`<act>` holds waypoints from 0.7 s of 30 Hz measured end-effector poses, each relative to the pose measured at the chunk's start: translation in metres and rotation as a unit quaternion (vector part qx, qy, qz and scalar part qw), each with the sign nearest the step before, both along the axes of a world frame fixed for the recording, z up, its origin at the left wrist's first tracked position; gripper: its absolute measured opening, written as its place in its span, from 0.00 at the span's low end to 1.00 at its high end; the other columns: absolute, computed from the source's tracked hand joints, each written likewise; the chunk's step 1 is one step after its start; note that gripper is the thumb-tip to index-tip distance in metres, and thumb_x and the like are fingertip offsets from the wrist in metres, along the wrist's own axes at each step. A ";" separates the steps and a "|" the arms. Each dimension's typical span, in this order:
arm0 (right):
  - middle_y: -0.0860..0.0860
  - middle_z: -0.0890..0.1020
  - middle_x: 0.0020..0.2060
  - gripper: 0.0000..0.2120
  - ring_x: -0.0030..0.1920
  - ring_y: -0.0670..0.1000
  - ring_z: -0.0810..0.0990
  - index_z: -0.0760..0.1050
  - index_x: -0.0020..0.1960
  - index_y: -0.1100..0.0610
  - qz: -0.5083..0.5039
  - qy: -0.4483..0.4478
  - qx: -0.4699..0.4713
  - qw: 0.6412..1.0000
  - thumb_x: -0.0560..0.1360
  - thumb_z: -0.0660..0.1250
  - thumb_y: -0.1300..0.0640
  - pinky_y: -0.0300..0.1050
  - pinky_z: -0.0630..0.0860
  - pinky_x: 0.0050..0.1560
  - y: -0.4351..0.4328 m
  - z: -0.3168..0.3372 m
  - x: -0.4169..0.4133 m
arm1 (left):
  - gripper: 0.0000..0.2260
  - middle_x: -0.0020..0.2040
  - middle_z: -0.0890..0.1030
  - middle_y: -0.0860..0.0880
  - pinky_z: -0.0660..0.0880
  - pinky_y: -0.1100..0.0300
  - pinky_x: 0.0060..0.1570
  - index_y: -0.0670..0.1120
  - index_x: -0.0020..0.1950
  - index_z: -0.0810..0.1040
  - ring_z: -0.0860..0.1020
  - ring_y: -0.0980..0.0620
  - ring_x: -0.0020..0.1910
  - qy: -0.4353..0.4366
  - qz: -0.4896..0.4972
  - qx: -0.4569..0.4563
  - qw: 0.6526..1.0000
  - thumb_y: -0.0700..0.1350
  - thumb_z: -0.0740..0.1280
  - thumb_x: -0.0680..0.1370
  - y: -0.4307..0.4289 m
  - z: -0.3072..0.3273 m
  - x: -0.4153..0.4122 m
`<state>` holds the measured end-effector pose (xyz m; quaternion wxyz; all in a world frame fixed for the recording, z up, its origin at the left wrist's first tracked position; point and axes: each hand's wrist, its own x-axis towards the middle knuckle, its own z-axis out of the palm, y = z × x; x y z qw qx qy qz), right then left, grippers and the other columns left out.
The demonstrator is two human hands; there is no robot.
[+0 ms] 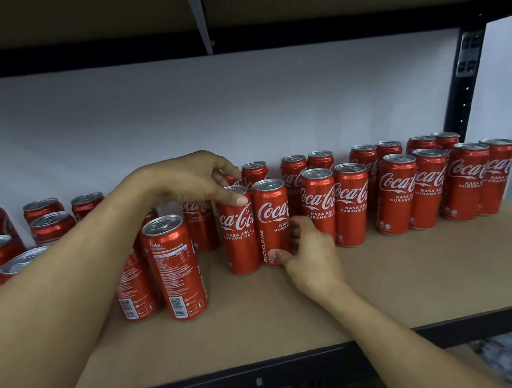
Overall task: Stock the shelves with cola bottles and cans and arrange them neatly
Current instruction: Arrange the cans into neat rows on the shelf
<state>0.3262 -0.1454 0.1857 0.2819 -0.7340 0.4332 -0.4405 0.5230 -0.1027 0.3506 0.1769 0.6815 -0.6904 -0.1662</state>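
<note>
I read Coca-Cola, RASA ASLI KURANG GULA on the cans standing along the shelf; the left hand arches over one can, grip curled round its top; the right hand pinches the RECYCLE ME can low down.

bare left hand, bare right hand, forearms uncovered to the frame edge, short fingernails

Red cans, white script; tan shelf
</note>
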 end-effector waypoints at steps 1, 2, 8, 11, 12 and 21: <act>0.50 0.81 0.61 0.31 0.61 0.49 0.80 0.71 0.70 0.55 -0.005 0.001 -0.003 1.000 0.71 0.79 0.57 0.43 0.76 0.62 0.001 0.000 0.000 | 0.35 0.62 0.79 0.52 0.81 0.54 0.53 0.52 0.71 0.74 0.80 0.53 0.56 -0.011 0.001 0.002 1.000 0.60 0.77 0.66 0.000 -0.001 -0.001; 0.50 0.81 0.61 0.31 0.60 0.49 0.80 0.71 0.69 0.55 -0.010 0.001 -0.006 1.000 0.70 0.80 0.57 0.42 0.76 0.61 0.001 0.001 0.000 | 0.36 0.62 0.79 0.51 0.82 0.53 0.52 0.51 0.70 0.75 0.80 0.52 0.56 -0.021 0.004 0.001 1.000 0.61 0.76 0.64 -0.001 -0.002 -0.002; 0.49 0.82 0.56 0.30 0.56 0.50 0.81 0.75 0.64 0.53 -0.047 0.042 -0.049 0.997 0.66 0.82 0.50 0.49 0.79 0.58 0.001 0.002 0.003 | 0.23 0.59 0.82 0.51 0.81 0.63 0.42 0.49 0.66 0.79 0.84 0.54 0.46 -0.030 0.004 -0.017 0.999 0.49 0.78 0.72 -0.004 -0.003 -0.004; 0.51 0.82 0.54 0.30 0.54 0.53 0.81 0.75 0.62 0.54 -0.067 0.066 -0.064 0.994 0.65 0.82 0.47 0.50 0.79 0.54 0.002 0.004 0.005 | 0.22 0.58 0.82 0.53 0.77 0.69 0.37 0.50 0.66 0.79 0.84 0.56 0.45 -0.037 -0.003 -0.023 0.999 0.47 0.78 0.72 -0.005 -0.001 -0.003; 0.51 0.81 0.54 0.30 0.54 0.53 0.81 0.75 0.61 0.55 -0.070 0.074 -0.069 0.992 0.66 0.82 0.47 0.48 0.78 0.54 0.002 0.004 0.005 | 0.22 0.58 0.82 0.53 0.77 0.69 0.38 0.51 0.66 0.79 0.83 0.56 0.47 -0.040 -0.006 -0.025 0.999 0.47 0.78 0.72 -0.005 -0.001 -0.003; 0.54 0.81 0.55 0.31 0.56 0.55 0.81 0.72 0.59 0.57 -0.096 0.100 -0.067 0.988 0.66 0.81 0.45 0.45 0.76 0.53 0.006 0.009 0.009 | 0.24 0.54 0.81 0.57 0.78 0.61 0.49 0.52 0.67 0.79 0.82 0.55 0.52 -0.030 -0.019 -0.018 0.999 0.46 0.78 0.72 -0.006 0.001 0.000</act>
